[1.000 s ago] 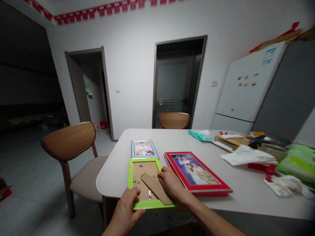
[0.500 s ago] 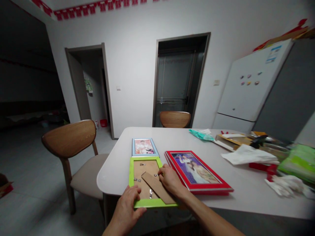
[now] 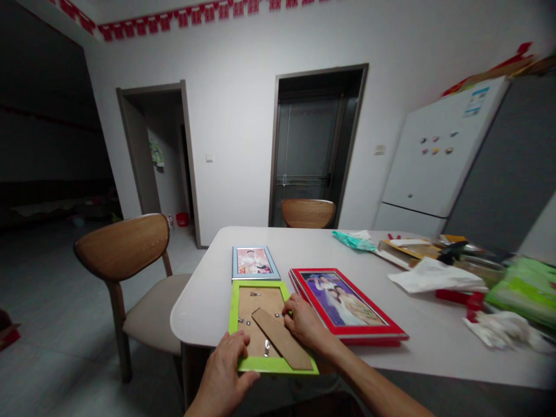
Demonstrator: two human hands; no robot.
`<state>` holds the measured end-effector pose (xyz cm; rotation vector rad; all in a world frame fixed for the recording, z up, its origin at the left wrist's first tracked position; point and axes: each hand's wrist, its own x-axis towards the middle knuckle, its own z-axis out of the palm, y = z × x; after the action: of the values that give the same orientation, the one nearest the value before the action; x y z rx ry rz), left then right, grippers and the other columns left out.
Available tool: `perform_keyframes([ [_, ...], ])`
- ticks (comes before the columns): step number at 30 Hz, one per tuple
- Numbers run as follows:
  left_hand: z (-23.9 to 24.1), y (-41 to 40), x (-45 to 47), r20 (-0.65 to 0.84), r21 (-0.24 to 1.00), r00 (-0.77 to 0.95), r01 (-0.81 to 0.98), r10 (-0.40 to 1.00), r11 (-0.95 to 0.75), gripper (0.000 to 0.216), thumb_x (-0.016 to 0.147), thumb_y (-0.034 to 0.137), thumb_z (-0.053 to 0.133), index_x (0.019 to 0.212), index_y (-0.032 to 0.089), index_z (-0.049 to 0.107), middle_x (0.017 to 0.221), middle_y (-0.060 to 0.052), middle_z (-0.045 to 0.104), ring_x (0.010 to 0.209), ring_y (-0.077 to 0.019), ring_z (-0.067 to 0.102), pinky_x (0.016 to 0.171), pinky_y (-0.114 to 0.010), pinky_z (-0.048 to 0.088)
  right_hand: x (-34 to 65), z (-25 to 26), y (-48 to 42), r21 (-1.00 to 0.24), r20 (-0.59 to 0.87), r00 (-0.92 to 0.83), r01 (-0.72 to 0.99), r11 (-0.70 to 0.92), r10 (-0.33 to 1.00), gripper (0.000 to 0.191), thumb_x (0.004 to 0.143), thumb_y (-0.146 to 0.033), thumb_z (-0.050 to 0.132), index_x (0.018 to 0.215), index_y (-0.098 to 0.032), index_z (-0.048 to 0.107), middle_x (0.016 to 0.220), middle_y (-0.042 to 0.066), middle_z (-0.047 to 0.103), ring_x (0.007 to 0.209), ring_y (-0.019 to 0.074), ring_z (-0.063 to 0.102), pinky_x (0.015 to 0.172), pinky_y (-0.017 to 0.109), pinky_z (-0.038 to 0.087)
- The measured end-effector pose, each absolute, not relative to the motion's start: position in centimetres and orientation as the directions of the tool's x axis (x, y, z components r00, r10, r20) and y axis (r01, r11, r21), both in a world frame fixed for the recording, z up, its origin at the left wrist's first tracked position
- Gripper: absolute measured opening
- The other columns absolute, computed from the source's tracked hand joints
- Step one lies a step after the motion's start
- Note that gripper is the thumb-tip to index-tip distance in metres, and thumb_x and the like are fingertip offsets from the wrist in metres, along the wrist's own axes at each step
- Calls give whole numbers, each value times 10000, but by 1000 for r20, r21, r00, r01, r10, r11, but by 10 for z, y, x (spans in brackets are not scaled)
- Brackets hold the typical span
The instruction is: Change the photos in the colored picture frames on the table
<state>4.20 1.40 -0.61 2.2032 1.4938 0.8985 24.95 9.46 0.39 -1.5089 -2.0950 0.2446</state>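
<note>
A lime-green picture frame lies face down at the table's near edge, its brown backing board facing up. A cardboard stand leg runs slantwise across the board, and small metal clips sit around it. My left hand grips the frame's lower left corner, fingers on top and thumb at the near edge. At the frame's right side, my right hand has its fingers bent and pressed together beside the right-hand clip; the fingertips are partly hidden.
A blue picture frame lies just beyond the green one. Stacked red picture frames lie to the right. Farther right on the white table are white paper, a green packet and crumpled tissue. A chair stands left.
The camera view has shifted slightly. Both hands stay at the same places on the green picture frame, with the right fingers moving only a little by the right side clip.
</note>
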Motion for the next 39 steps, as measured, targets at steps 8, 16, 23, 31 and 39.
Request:
perform_keyframes([
  [8, -6, 14, 42, 325, 591, 249, 699, 912, -402, 396, 557, 154, 640, 933, 213, 532, 967, -30, 614, 1036, -204, 496, 988, -407, 275, 251, 5, 93, -440, 329, -233, 820, 367, 915, 154, 653, -122, 439, 693, -133, 587, 763, 53, 513, 694, 124, 489, 637, 204, 385],
  [16, -7, 14, 41, 316, 588, 253, 704, 914, -398, 279, 563, 150, 637, 821, 203, 545, 1035, -47, 593, 1060, -205, 476, 991, -412, 262, 254, 3, 89, -467, 334, -227, 803, 370, 915, 214, 676, -138, 435, 781, -132, 620, 823, 70, 537, 759, 136, 506, 708, 210, 378],
  [23, -9, 17, 39, 326, 569, 284, 702, 901, -428, 369, 565, 192, 646, 916, 212, 532, 916, -28, 611, 1012, -208, 505, 982, -413, 275, 243, 8, 95, -352, 269, -182, 896, 273, 946, 208, 718, -145, 410, 685, -145, 615, 724, 61, 534, 640, 121, 503, 583, 206, 342],
  [31, -5, 13, 41, 330, 566, 276, 707, 903, -423, 381, 563, 191, 644, 925, 212, 529, 880, -11, 600, 990, -198, 512, 979, -380, 284, 251, 12, 90, -373, 252, -287, 852, 367, 924, 143, 693, -130, 421, 656, -134, 559, 759, 50, 519, 640, 101, 483, 557, 194, 324],
  [39, 0, 13, 41, 291, 567, 311, 706, 905, -425, 441, 572, 193, 645, 991, 191, 506, 869, -19, 600, 974, -190, 517, 992, -380, 257, 249, 12, 97, -346, 245, -201, 896, 279, 948, 191, 701, -123, 415, 733, -148, 602, 754, 61, 558, 677, 129, 513, 604, 207, 345],
])
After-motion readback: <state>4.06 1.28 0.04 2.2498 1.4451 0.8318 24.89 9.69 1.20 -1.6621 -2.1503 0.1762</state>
